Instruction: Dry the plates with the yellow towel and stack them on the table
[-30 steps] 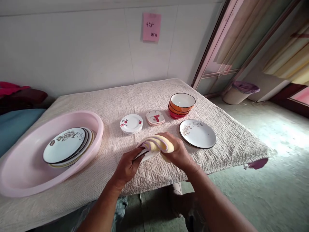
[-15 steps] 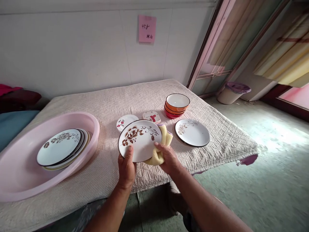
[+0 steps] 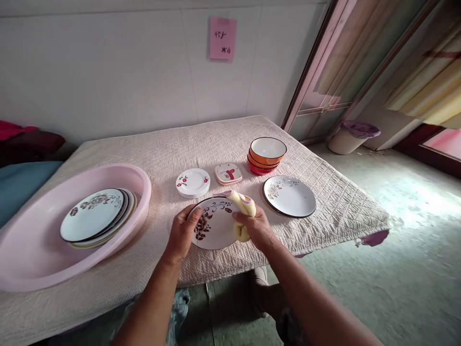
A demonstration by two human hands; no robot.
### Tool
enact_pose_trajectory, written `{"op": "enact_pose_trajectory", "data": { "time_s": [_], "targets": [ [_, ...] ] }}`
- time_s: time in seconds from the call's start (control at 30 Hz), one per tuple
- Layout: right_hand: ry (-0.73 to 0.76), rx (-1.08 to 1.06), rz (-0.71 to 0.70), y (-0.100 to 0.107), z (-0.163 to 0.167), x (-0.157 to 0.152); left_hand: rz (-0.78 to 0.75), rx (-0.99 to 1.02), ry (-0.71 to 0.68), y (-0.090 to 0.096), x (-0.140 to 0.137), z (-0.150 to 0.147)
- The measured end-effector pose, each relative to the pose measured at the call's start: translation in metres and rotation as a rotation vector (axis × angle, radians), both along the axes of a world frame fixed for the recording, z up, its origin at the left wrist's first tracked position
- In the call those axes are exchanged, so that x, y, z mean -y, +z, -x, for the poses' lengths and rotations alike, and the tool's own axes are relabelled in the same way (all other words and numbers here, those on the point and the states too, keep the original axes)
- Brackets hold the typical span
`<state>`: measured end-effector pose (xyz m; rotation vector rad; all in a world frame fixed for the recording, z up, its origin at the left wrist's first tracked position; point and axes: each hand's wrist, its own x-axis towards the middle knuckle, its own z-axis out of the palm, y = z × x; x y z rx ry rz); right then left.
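A white plate [image 3: 219, 228] with brown flowers and a dark rim is held between both hands, over the front part of the table. My left hand [image 3: 183, 231] grips its left edge, thumb on the upper face and fingers hidden beneath. My right hand [image 3: 256, 226] is closed on a yellow cloth [image 3: 245, 205], which wraps the plate's right edge. Just beyond lie a stack of small white plates [image 3: 193, 181] with red flowers and some squarish pink-and-white dishes [image 3: 228, 173]. To the right, similar brown-flowered plates [image 3: 291, 197] rest on the table.
A pink basin [image 3: 142, 204] on the left holds a stack of plates [image 3: 91, 218]. Orange and red bowls [image 3: 267, 156] are stacked at the back right. The table has a quilted cover [image 3: 162, 144]; its right edge drops to the floor. A waste bin [image 3: 351, 138] stands beyond.
The plate has turned in my hands and come lower, uncovering the small plates behind it. My left hand has shifted up along its left rim. The cloth now folds over the right edge.
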<state>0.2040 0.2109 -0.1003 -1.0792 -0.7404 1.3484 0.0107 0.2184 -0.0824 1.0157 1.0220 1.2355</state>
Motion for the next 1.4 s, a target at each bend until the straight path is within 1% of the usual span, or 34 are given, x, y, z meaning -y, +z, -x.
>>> {"op": "enact_pose_trajectory", "data": {
  "time_s": [0.07,0.17,0.23,0.3,0.37,0.47,0.53,0.6,0.67,0.73,0.8,0.87,0.93,1.0,1.1,1.17,1.2,1.23,1.3,1.4],
  "targets": [
    [0.025,-0.006,0.006,-0.002,0.004,-0.001,-0.015,-0.045,0.046,-0.001,0.001,-0.001],
    [0.020,-0.055,0.012,-0.003,0.007,-0.003,-0.032,-0.031,0.178,-0.005,0.003,-0.008],
    [0.025,-0.103,0.032,-0.004,0.010,-0.002,-0.005,0.026,0.276,-0.006,0.004,-0.014],
    [0.032,-0.175,0.064,-0.006,0.016,0.001,0.015,0.127,0.364,-0.005,0.004,-0.019],
    [0.043,-0.271,0.092,-0.006,0.025,0.006,0.000,0.247,0.416,-0.004,0.004,-0.025],
    [0.071,-0.379,0.132,-0.002,0.039,0.012,0.018,0.400,0.402,-0.007,0.005,-0.032],
    [0.067,-0.372,0.145,0.003,0.042,0.014,0.066,0.457,0.364,-0.011,0.004,-0.033],
    [0.028,-0.320,0.130,0.007,0.038,0.012,0.091,0.454,0.307,-0.015,0.002,-0.028],
    [-0.019,-0.262,0.098,0.010,0.029,0.008,0.076,0.383,0.231,-0.017,0.000,-0.019],
    [-0.037,-0.219,0.077,0.010,0.019,0.003,0.032,0.265,0.163,-0.014,-0.001,-0.008],
    [-0.014,-0.185,0.067,0.009,0.010,0.000,-0.008,0.152,0.100,-0.009,-0.001,0.001],
    [0.022,-0.148,0.058,0.004,0.005,-0.004,-0.011,0.086,0.064,-0.004,0.000,0.004],
    [0.039,-0.125,0.050,-0.001,0.004,-0.005,0.008,0.079,0.098,-0.002,0.001,0.001],
    [0.031,-0.155,0.051,-0.006,0.008,-0.005,0.026,0.118,0.213,0.000,0.001,-0.006],
    [0.043,-0.293,0.058,-0.008,0.025,0.002,0.044,0.232,0.410,0.002,0.001,-0.021],
    [0.085,-0.391,0.060,-0.005,0.040,0.009,0.041,0.310,0.493,0.001,0.002,-0.031],
    [0.098,-0.428,0.066,-0.002,0.046,0.012,0.035,0.331,0.510,0.000,0.003,-0.035],
    [0.098,-0.452,0.077,0.001,0.051,0.015,0.030,0.338,0.510,-0.003,0.004,-0.039],
    [0.065,-0.461,0.100,0.009,0.053,0.016,0.030,0.318,0.465,-0.009,0.007,-0.042],
    [0.007,-0.393,0.105,0.016,0.040,0.011,0.019,0.286,0.313,-0.018,0.006,-0.037]
  ]
}}
